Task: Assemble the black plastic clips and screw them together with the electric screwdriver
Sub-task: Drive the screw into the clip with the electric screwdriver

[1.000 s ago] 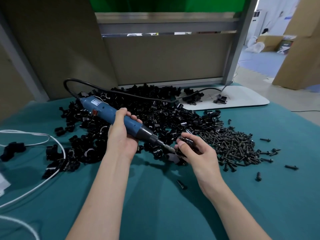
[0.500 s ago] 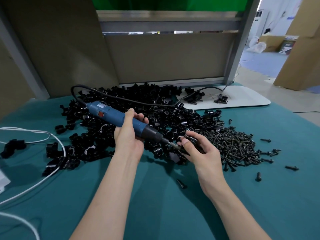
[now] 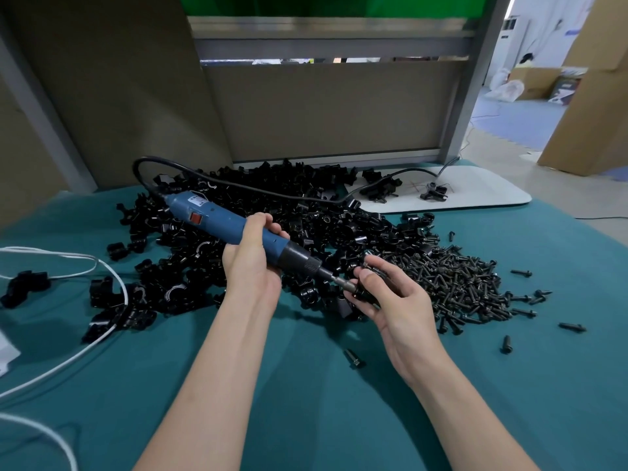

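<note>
My left hand (image 3: 249, 263) grips the blue electric screwdriver (image 3: 217, 220) around its lower barrel, tilted down to the right. Its metal bit meets a black plastic clip (image 3: 368, 294) that my right hand (image 3: 390, 297) pinches between thumb and fingers just above the table. The clip is mostly hidden by my fingers. A big heap of black clips (image 3: 272, 232) spreads behind both hands. A pile of dark screws (image 3: 458, 283) lies to the right of my right hand.
The teal table cover (image 3: 306, 385) fills the foreground, with one loose screw (image 3: 353, 358) near my right wrist. A white cable (image 3: 85, 341) loops at the left. The screwdriver's black cord (image 3: 238, 185) runs over the heap towards a white board (image 3: 475, 195). Grey partition panels stand behind.
The screwdriver has shifted right and risen slightly with my left hand. My right hand lifted the clip a little and keeps it against the bit.
</note>
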`<state>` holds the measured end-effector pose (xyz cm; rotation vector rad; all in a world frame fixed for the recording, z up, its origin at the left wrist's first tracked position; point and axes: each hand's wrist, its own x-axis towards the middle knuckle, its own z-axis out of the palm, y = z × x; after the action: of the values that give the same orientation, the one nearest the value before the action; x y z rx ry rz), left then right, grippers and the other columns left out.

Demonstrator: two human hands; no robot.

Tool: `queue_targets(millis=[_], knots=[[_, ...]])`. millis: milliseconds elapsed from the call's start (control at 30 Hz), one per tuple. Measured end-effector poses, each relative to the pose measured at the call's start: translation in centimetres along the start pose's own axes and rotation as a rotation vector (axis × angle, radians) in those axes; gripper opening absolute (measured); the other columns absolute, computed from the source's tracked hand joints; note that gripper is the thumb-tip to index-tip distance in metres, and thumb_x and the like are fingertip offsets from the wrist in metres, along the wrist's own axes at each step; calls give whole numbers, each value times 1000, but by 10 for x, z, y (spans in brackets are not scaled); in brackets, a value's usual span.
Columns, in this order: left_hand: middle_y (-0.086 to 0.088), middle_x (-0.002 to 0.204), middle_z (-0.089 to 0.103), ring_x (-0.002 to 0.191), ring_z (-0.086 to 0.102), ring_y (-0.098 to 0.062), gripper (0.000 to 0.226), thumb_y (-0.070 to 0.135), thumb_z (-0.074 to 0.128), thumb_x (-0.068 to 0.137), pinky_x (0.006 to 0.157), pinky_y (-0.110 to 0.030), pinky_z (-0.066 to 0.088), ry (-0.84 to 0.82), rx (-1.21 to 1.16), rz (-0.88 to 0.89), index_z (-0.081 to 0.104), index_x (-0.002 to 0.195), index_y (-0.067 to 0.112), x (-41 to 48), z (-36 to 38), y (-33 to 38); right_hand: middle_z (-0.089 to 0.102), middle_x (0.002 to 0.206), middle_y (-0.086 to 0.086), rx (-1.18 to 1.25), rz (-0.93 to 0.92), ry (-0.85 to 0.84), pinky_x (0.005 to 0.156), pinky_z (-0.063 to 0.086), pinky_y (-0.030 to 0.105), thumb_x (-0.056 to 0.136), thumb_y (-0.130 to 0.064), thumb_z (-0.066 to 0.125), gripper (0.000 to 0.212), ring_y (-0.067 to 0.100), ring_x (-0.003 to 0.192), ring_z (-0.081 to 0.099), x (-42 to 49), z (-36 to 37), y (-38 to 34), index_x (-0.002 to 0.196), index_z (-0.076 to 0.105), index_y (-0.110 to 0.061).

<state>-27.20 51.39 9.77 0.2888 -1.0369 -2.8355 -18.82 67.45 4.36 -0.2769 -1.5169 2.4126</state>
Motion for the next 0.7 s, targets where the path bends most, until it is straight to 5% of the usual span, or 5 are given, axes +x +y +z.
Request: queue_targets(millis=[333,700], knots=[[-1,76,69,58,60,-9,9,1,66,89,57,-26,53,-46,17,30,60,85,7,-1,3,1,79,105,8,-52,-18,-30,88,62,34,84,-20,81,20,23,102,76,-3,1,-1,103,80,-28],[-1,76,69,57,60,-8,10,0,63,90,56,-25,53,-31,1,22,57,90,7,-1,5,1,79,101,10,3,-4,-46,78,62,30,68,-26,82,30,23,94,77,-1,1,0,98,82,-23]])
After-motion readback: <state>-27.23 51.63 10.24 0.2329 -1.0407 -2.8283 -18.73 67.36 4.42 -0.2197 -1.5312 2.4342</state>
